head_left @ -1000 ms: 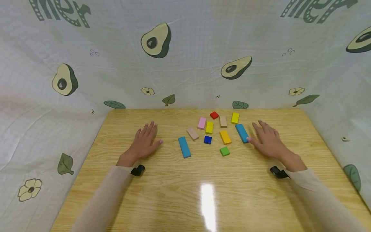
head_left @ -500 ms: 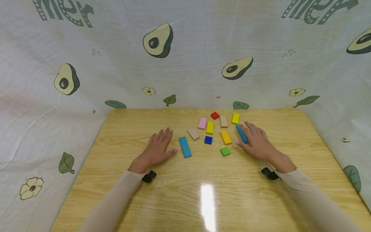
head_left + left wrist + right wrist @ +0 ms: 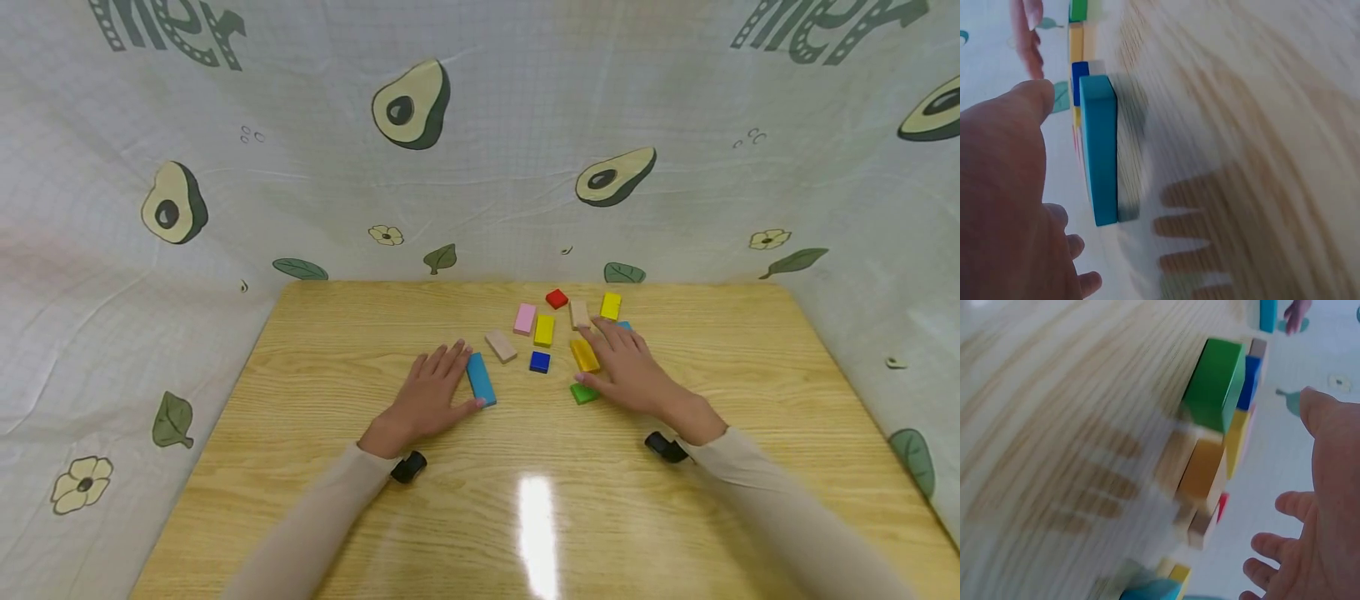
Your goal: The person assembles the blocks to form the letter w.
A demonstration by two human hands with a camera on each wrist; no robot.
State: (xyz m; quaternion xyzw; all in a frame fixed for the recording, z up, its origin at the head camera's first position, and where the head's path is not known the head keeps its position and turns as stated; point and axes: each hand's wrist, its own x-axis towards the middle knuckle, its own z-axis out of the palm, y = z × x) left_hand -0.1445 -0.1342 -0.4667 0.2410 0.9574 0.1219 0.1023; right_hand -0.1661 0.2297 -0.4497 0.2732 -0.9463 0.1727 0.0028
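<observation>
My left hand (image 3: 431, 400), fingers spread, hovers just left of a long blue block (image 3: 482, 379). In the left wrist view a gap shows between that hand and the block (image 3: 1102, 156), and finger shadows fall on the wood. My right hand (image 3: 628, 373) is above the table at the right, its thumb by the green block (image 3: 582, 394) and its fingers over the orange block (image 3: 583, 356). It mostly hides a second long blue block (image 3: 625, 325). The right wrist view shows the green block (image 3: 1216, 384) and orange block (image 3: 1202, 469) apart from the fingers. Neither hand holds anything.
Between the hands lie a dark blue block (image 3: 539, 362), a yellow block (image 3: 543, 331), a pink block (image 3: 525, 318) and a plain wooden block (image 3: 501, 346). Farther back are a red block (image 3: 557, 298), another wooden block (image 3: 579, 314) and another yellow block (image 3: 611, 306). A printed cloth (image 3: 495, 208) bounds the wooden table (image 3: 480, 517).
Both hands have moved inward: the left hand rightward to the long blue block, the right hand leftward across the other blue block to the orange and green ones. The blocks have stayed put.
</observation>
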